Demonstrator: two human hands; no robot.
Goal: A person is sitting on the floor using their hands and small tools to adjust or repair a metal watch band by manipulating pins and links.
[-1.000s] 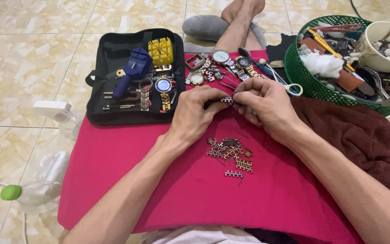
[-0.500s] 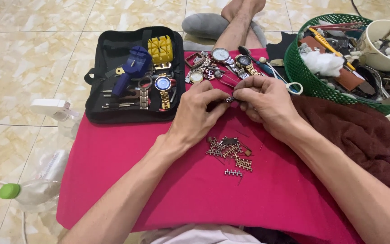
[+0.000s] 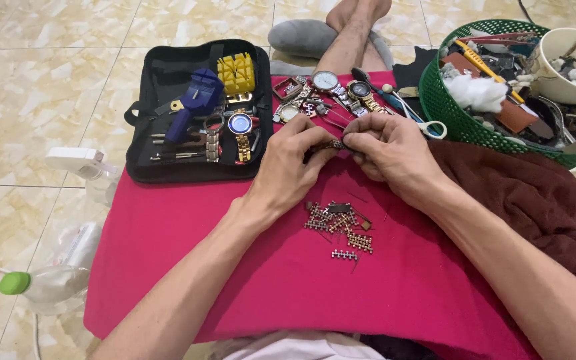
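Observation:
My left hand (image 3: 295,167) and my right hand (image 3: 388,153) meet over a red cloth (image 3: 188,267), and their fingertips pinch a short piece of metal watch band (image 3: 335,144) between them. Just below the hands lies a small heap of loose band links (image 3: 341,223). Beyond the hands, several wristwatches (image 3: 331,90) lie at the cloth's far edge. Which part of the band each hand grips is hidden by the fingers.
An open black tool case (image 3: 161,153) holds a blue link remover (image 3: 195,100), a yellow block (image 3: 236,72) and a watch. A green basket (image 3: 445,107) of parts stands at the right, with white-handled scissors (image 3: 421,120) beside it. A brown towel (image 3: 521,193) and a spray bottle (image 3: 78,163) flank the cloth.
The hands stay together on the band piece; the fingers shift only slightly. The view has dipped a little.

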